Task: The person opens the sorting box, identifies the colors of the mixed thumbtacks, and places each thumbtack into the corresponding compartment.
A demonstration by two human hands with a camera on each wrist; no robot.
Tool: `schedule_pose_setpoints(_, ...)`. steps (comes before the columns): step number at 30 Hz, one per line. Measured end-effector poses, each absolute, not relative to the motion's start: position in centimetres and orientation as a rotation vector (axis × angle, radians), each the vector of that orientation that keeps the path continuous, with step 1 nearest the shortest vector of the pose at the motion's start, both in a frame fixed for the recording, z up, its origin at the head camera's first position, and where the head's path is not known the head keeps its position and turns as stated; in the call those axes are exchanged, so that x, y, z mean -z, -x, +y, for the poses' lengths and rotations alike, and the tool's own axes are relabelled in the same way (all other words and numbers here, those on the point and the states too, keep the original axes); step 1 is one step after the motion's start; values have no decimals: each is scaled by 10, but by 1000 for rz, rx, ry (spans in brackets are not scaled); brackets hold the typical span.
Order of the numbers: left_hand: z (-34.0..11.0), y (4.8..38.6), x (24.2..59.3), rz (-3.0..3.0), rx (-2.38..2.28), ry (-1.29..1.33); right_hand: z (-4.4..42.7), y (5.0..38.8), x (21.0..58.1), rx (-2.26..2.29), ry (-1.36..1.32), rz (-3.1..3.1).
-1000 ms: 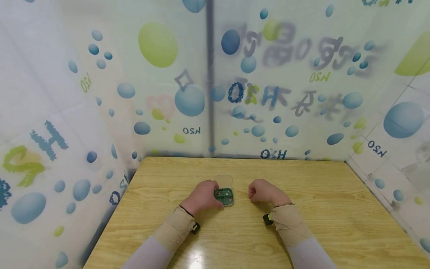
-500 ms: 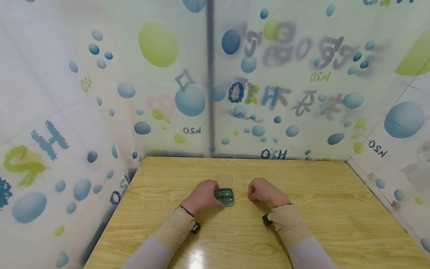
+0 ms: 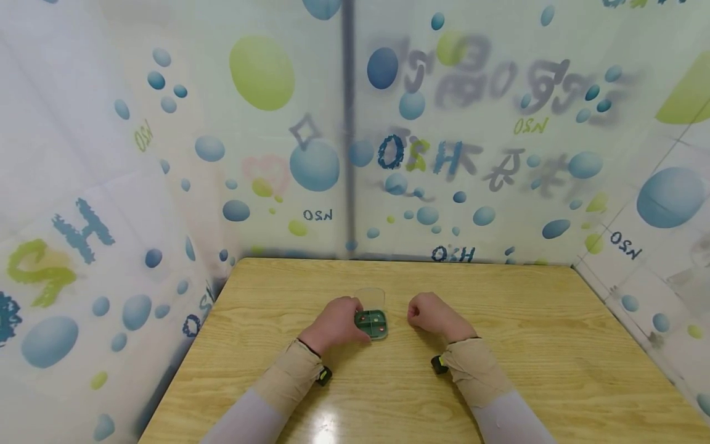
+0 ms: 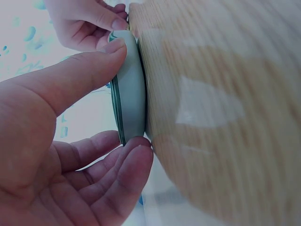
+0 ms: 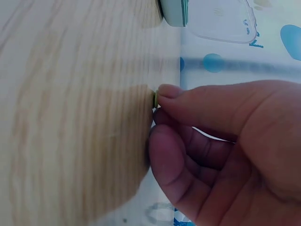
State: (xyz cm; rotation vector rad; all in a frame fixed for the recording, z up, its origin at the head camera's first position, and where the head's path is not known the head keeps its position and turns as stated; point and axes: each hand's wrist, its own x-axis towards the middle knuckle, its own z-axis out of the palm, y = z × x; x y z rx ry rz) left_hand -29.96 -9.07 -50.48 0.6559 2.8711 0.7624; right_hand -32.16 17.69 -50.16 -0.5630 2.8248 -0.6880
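A small green pill box (image 3: 370, 325) lies on the table, its compartments facing up, with little reddish and pale pieces in some of them. Its clear lid (image 3: 370, 298) is swung back on the far side. My left hand (image 3: 334, 325) grips the box from the left; in the left wrist view the thumb (image 4: 89, 70) is on one edge and curled fingers on the opposite one. To the right of the box, my right hand (image 3: 438, 316) is low over the table with bent fingers. The right wrist view shows a tiny yellow-green piece (image 5: 155, 99) pinched at its thumb tip, close to the tabletop.
The wooden table (image 3: 527, 345) extends to both sides and toward the front. A patterned curtain (image 3: 266, 154) with bubbles and lettering stands behind its back edge and along the sides. Both wrists carry wrapped straps with small black devices.
My right hand has shifted very slightly left, toward the box. The left hand and the pill box keep their place, and the lid stays back.
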Motion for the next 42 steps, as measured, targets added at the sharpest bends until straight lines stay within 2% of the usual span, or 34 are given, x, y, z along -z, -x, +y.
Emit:
schedule_pose_setpoints(20, -92, 299, 504, 2882, -749, -687, 168, 323, 511, 631, 532, 2972)
schedule_pose_setpoints(42, -92, 298, 503, 2862, -776, -666, 167, 321, 509, 907, 380, 2922)
